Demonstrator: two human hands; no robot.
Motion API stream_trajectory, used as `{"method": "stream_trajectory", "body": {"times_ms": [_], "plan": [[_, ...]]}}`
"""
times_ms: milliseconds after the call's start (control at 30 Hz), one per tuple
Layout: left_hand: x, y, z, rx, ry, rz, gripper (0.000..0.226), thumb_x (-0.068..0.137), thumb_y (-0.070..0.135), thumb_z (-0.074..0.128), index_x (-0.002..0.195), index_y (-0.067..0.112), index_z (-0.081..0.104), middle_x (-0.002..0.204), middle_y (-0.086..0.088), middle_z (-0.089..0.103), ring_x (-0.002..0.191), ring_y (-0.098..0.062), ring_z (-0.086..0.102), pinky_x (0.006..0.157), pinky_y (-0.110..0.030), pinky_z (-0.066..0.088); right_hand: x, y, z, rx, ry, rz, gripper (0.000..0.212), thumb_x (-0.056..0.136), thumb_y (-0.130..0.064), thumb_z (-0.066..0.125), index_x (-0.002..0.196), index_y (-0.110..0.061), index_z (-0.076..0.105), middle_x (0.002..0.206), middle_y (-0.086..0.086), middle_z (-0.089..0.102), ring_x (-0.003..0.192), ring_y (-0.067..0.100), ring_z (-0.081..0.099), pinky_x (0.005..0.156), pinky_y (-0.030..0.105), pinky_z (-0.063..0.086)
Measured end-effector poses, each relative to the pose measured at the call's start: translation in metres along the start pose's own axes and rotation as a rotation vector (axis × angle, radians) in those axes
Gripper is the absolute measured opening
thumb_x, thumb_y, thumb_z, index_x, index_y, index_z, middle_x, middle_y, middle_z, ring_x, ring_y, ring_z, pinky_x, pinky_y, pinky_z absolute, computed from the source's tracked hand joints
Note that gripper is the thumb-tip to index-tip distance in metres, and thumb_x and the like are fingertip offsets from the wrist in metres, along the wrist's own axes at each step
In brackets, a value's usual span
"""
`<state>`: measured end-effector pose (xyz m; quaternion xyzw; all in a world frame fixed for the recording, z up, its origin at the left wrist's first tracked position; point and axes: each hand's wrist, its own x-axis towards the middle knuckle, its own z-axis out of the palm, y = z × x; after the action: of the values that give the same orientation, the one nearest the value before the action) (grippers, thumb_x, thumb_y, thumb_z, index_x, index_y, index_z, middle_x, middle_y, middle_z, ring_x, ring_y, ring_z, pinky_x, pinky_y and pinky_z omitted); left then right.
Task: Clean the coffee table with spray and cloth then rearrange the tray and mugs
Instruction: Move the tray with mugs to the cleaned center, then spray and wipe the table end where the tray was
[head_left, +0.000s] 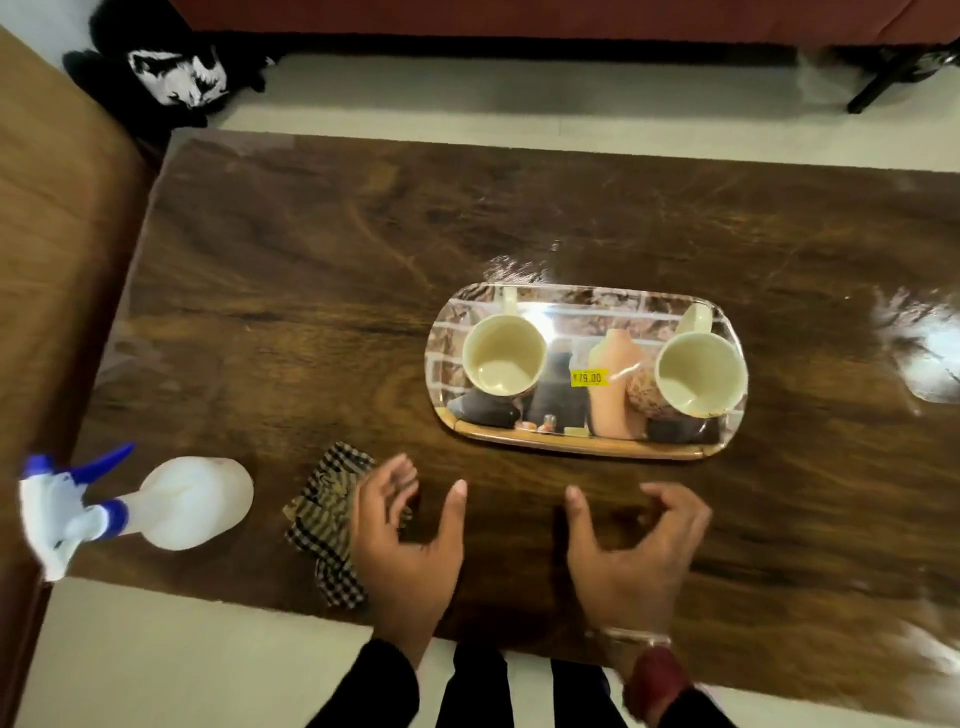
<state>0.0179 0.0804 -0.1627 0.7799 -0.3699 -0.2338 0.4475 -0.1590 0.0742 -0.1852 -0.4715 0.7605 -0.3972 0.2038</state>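
Observation:
A shiny steel tray (582, 440) lies on the dark wooden coffee table (311, 270), right of centre. Two cream mugs stand on it, one at the left (503, 358) and one at the right (698, 375). My left hand (402, 540) hovers open near the table's front edge, partly over a checked cloth (324, 514) that lies crumpled there. My right hand (631, 556) is open too, fingers curled, just in front of the tray and holding nothing. A white spray bottle (182, 504) with a blue trigger stands at the front left corner.
A brown sofa arm (47, 249) runs along the table's left side. A black and white bundle (171, 73) lies on the pale floor behind the left corner. A dark red sofa (519, 21) stands beyond the table, and a dark furniture leg (878, 85) at far right.

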Motion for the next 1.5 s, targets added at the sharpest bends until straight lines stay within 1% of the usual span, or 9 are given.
{"method": "stream_trajectory", "body": {"times_ms": [333, 467, 633, 733, 833, 1033, 1233, 1367, 1500], "plan": [[0.001, -0.066, -0.11, 0.119, 0.234, -0.094, 0.031, 0.075, 0.024, 0.087, 0.089, 0.023, 0.06, 0.079, -0.005, 0.064, 0.064, -0.023, 0.062, 0.058, -0.05, 0.055, -0.088, -0.056, 0.091, 0.013, -0.648, -0.297, 0.051, 0.082, -0.034, 0.083, 0.122, -0.015, 0.059, 0.129, 0.001, 0.052, 0.122, 0.018, 0.054, 0.101, 0.041, 0.053], [0.048, -0.083, -0.172, 0.025, 0.496, -0.183, 0.073, 0.06, 0.045, 0.089, 0.112, 0.012, 0.051, 0.099, -0.017, 0.06, 0.078, -0.026, 0.06, 0.07, -0.053, 0.054, -0.108, -0.089, 0.138, -0.141, -0.834, -0.459, 0.075, 0.082, -0.052, 0.075, 0.141, -0.012, 0.052, 0.152, 0.006, 0.042, 0.143, 0.026, 0.042, 0.118, 0.045, 0.04], [0.123, -0.088, -0.233, -0.015, -0.04, 0.045, 0.131, 0.05, 0.037, 0.097, 0.156, 0.015, 0.024, 0.157, -0.005, 0.036, 0.139, -0.021, 0.046, 0.105, -0.039, 0.047, -0.123, -0.082, 0.162, -0.538, -0.869, -0.609, 0.1, 0.081, -0.058, 0.053, 0.163, -0.008, 0.024, 0.174, 0.009, 0.01, 0.161, 0.029, 0.008, 0.125, 0.058, 0.019], [0.162, -0.074, -0.226, -0.006, -0.295, 0.336, 0.107, 0.062, 0.022, 0.097, 0.147, -0.001, 0.036, 0.154, -0.014, 0.04, 0.137, -0.025, 0.049, 0.106, -0.037, 0.048, -0.126, -0.075, 0.167, -0.537, -0.82, -0.634, 0.099, 0.08, -0.054, 0.051, 0.163, -0.007, 0.025, 0.174, 0.008, 0.011, 0.161, 0.028, 0.008, 0.126, 0.056, 0.013], [0.172, -0.064, -0.208, -0.12, -0.344, 0.344, 0.046, 0.083, 0.001, 0.078, 0.125, -0.003, 0.06, 0.127, -0.01, 0.063, 0.112, -0.011, 0.065, 0.091, -0.024, 0.052, -0.123, -0.079, 0.176, -0.537, -0.809, -0.656, 0.096, 0.08, -0.05, 0.049, 0.162, -0.006, 0.026, 0.174, 0.007, 0.011, 0.161, 0.028, 0.008, 0.125, 0.057, 0.013], [0.171, -0.068, -0.201, -0.054, 0.071, -0.101, 0.01, 0.08, 0.01, 0.065, 0.087, 0.016, 0.068, 0.075, 0.007, 0.067, 0.064, -0.01, 0.065, 0.064, -0.03, 0.058, -0.046, -0.144, 0.267, -0.561, -0.74, -0.587, 0.092, 0.083, -0.051, 0.04, 0.163, -0.008, 0.022, 0.174, 0.007, 0.011, 0.161, 0.027, 0.007, 0.127, 0.057, 0.008], [0.175, -0.086, -0.206, 0.02, 0.042, -0.402, 0.021, 0.079, 0.021, 0.059, 0.066, 0.007, 0.067, 0.058, -0.003, 0.065, 0.059, -0.017, 0.064, 0.057, -0.037, 0.054, -0.05, -0.214, 0.356, -0.6, -0.893, -0.828, 0.094, 0.083, -0.052, 0.041, 0.163, -0.007, 0.024, 0.174, 0.009, 0.01, 0.16, 0.031, 0.009, 0.127, 0.056, 0.012], [0.183, -0.091, -0.207, 0.054, 0.039, -0.638, 0.019, 0.091, 0.021, 0.067, 0.075, 0.012, 0.071, 0.063, 0.003, 0.068, 0.065, -0.015, 0.069, 0.06, -0.017, 0.058, -0.042, -0.192, 0.325, -0.602, -1.097, -1.159, 0.096, 0.082, -0.055, 0.049, 0.164, -0.013, 0.022, 0.174, 0.005, 0.006, 0.161, 0.027, 0.007, 0.125, 0.061, 0.016], [0.194, -0.089, -0.217, -0.052, -0.056, -0.832, 0.034, 0.074, 0.047, 0.068, 0.093, 0.02, 0.073, 0.08, 0.004, 0.073, 0.078, -0.023, 0.072, 0.075, -0.04, 0.065, 0.02, -0.213, 0.36, -0.643, -0.922, -0.881, 0.093, 0.084, -0.056, 0.041, 0.163, -0.011, 0.023, 0.174, 0.007, 0.008, 0.161, 0.031, 0.008, 0.125, 0.061, 0.003]]}}
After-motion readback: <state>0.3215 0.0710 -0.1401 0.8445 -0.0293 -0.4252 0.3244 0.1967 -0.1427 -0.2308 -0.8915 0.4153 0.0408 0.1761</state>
